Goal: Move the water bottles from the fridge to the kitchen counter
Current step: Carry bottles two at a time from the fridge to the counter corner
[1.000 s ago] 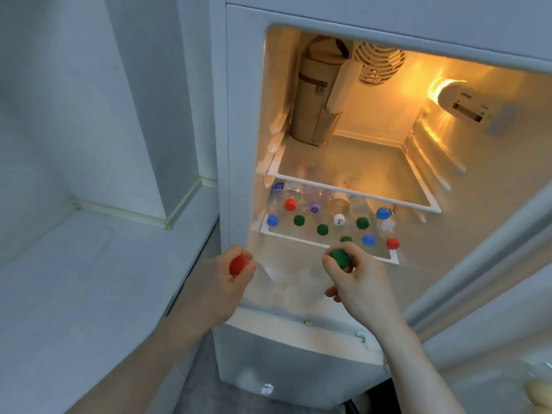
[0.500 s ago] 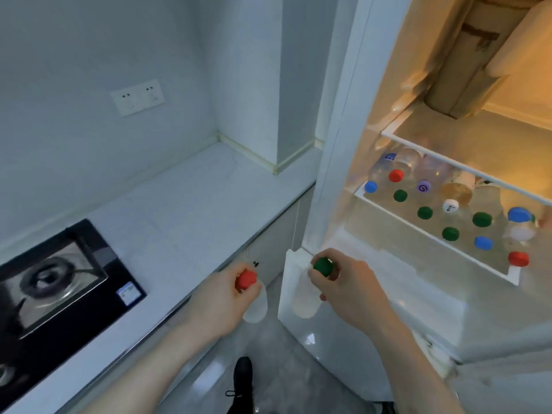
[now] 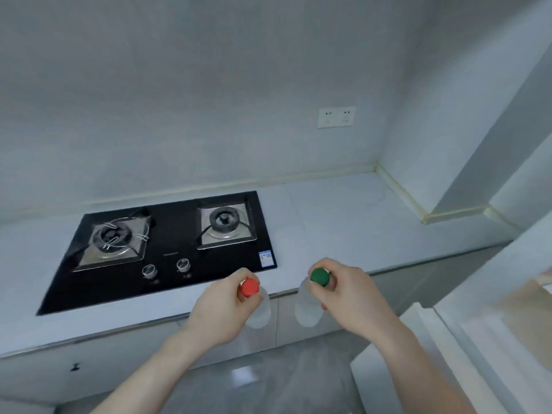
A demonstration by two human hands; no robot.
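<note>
My left hand (image 3: 222, 312) grips a clear water bottle with a red cap (image 3: 250, 287) by its neck; the bottle's body (image 3: 260, 313) hangs below the hand. My right hand (image 3: 348, 297) grips a second clear bottle with a green cap (image 3: 320, 276), its body (image 3: 306, 309) hanging down. Both bottles hang in the air at the front edge of the pale kitchen counter (image 3: 334, 219), in front of the cabinet doors. The fridge (image 3: 490, 339) shows only as a white edge at the right; its shelves are out of view.
A black two-burner gas hob (image 3: 167, 246) is set into the counter at the left, with two knobs near its front. A bare stretch of counter lies right of the hob, up to a wall column (image 3: 466, 186). A double wall socket (image 3: 336, 117) sits above it.
My view has swung left from the open fridge to the counter and hob. Both hands carried their bottles along, from the fridge opening to the counter's front edge.
</note>
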